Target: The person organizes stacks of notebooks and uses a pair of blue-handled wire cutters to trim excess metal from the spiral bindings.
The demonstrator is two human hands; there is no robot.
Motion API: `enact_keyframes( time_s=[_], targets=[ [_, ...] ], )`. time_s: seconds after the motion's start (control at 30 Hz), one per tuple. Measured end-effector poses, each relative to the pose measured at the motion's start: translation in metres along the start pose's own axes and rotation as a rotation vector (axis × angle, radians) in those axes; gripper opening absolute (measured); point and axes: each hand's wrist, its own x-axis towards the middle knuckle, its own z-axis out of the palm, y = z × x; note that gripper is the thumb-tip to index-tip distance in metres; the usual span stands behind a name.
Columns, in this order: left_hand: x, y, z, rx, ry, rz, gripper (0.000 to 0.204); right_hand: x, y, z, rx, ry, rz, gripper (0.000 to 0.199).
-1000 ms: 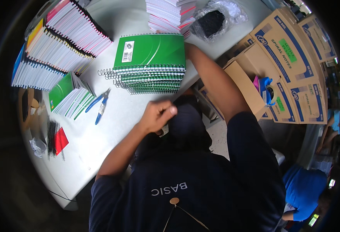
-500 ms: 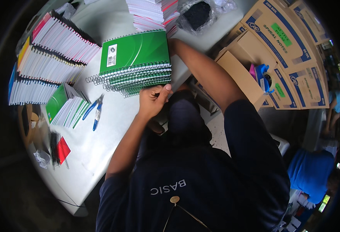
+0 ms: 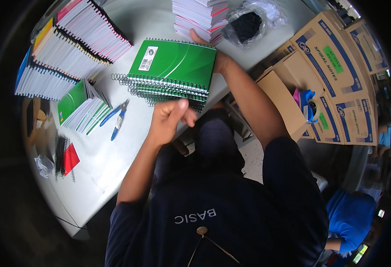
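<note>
A stack of green spiral notebooks (image 3: 177,58) lies on the table, wire coils toward me, with long loose coil ends sticking out at its left. Just in front of those coils is my left hand (image 3: 168,118), thumb raised apart from half-curled fingers. It is slightly blurred, and I see nothing in it. My right hand (image 3: 220,60) is against the stack's far right corner, a digit stretched out past the far edge. The notebooks hide part of that hand. Blue-handled pliers (image 3: 114,119) lie left of the stack.
Rows of bound notebooks (image 3: 88,33) stand far left, a smaller green-covered group (image 3: 86,107) nearer. Dark coils (image 3: 62,155) and a red piece (image 3: 71,159) lie at the table's left. Page stacks (image 3: 200,18) stand behind. Cardboard boxes (image 3: 337,71) rise at right; a person in blue (image 3: 351,218) is beyond.
My left hand has come away from the coils, its thumb and fingers parting. My right hand, mostly hidden before, now shows a digit past the stack's far edge. The whole view has shifted slightly.
</note>
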Motion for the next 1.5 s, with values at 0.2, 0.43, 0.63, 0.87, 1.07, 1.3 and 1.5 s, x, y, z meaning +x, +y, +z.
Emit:
enact_keyframes(
  time_s=[0.2,0.43,0.63,0.87,1.07,1.3,1.5],
  targets=[
    [0.007,0.008,0.010,-0.007,0.134,-0.031,0.053,0.002,-0.012,0.037,-0.236,0.238,-0.158,0.070],
    [0.004,0.034,0.012,-0.071,0.257,0.236,0.048,-0.016,-0.038,0.075,-0.142,-0.168,-0.148,0.101],
    [0.002,0.036,0.004,-0.103,0.199,0.237,0.045,-0.010,-0.047,0.078,-0.260,-0.250,-0.140,0.104],
    [-0.036,0.053,-0.044,0.145,0.239,0.078,0.026,-0.031,-0.103,0.078,-0.565,-0.121,-0.272,0.105],
    [-0.106,-0.042,-0.128,1.704,0.619,-0.076,0.060,0.018,-0.103,0.256,-1.629,-0.053,-0.707,0.045],
    [-0.094,-0.020,-0.089,-0.228,0.751,-0.260,0.043,0.094,-0.027,0.293,-2.378,-0.429,0.385,0.042],
    [-0.082,-0.050,-0.035,-1.367,0.338,-0.193,0.031,0.130,0.067,0.237,-2.525,-0.518,0.760,0.023]
  ],
)
